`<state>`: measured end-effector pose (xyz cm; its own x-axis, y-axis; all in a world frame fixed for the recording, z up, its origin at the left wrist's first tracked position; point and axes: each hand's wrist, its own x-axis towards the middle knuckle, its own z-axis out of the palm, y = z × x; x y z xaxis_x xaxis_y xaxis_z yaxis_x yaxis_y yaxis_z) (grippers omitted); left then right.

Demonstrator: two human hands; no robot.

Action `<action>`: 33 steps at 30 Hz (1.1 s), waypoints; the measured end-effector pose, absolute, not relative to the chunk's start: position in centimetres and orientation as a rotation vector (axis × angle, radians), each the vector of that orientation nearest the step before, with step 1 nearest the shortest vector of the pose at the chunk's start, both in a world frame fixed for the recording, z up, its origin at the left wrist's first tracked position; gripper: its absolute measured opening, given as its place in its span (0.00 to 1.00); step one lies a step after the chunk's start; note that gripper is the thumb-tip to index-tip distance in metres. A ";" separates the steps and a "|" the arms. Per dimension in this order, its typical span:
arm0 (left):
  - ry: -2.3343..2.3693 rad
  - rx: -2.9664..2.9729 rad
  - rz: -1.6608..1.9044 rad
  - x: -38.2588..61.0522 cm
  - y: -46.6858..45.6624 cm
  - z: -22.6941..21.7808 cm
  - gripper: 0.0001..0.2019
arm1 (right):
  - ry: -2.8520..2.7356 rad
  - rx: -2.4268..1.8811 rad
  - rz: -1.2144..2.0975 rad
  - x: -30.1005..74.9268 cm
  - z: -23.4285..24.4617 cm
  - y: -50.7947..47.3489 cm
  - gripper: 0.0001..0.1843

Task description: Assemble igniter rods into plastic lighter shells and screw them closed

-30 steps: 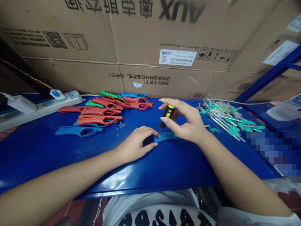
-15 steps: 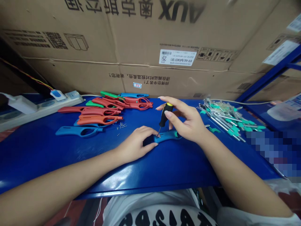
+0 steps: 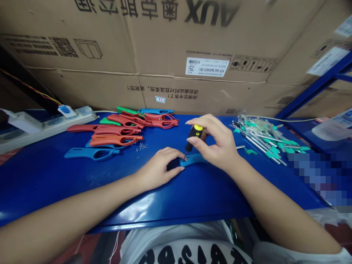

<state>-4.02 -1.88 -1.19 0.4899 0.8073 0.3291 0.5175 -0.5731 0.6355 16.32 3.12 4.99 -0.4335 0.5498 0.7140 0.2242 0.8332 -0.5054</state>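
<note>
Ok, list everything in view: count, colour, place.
screwdriver: one, black and yellow, centre
held handle: one, blue, at screwdriver tip
loose handles: several, red, orange, green, blue, left
small bits: several, pale, beside loose handles
rods: many, silver with green ends, right
power strip: one, white, far left
plugs: two, white and blue, far left
cardboard: count unclear, brown, behind
frame: one, blue, right
table: one, blue, beneath
shirt: one, white, bottom
left hand: one, bare, on held handle
right hand: one, bare, around screwdriver

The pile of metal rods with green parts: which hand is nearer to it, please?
Right. The right hand, holding the screwdriver, is to the left of the pile of metal rods. The left hand is farther left, at the blue plastic piece.
</note>
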 end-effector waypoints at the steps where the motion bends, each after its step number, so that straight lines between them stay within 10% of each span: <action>1: 1.090 2.280 0.853 -4.0 -1.9 -1.2 0.09 | -2.046 -0.552 0.486 16.3 5.0 3.0 0.15; 10: 1.085 2.289 0.851 -4.0 -1.9 -1.2 0.10 | -2.017 -0.561 0.238 16.4 5.1 3.0 0.15; 16: 1.081 2.292 0.860 -4.1 -1.9 -1.1 0.09 | -2.117 -0.532 0.652 17.0 5.8 3.3 0.19; 24: 1.089 2.297 0.847 -4.0 -1.9 -1.1 0.09 | -2.147 -0.580 0.122 16.7 6.3 2.9 0.12; 33: 1.074 2.287 0.854 -4.0 -1.8 -1.3 0.10 | -2.143 -0.576 0.481 16.5 6.1 2.9 0.14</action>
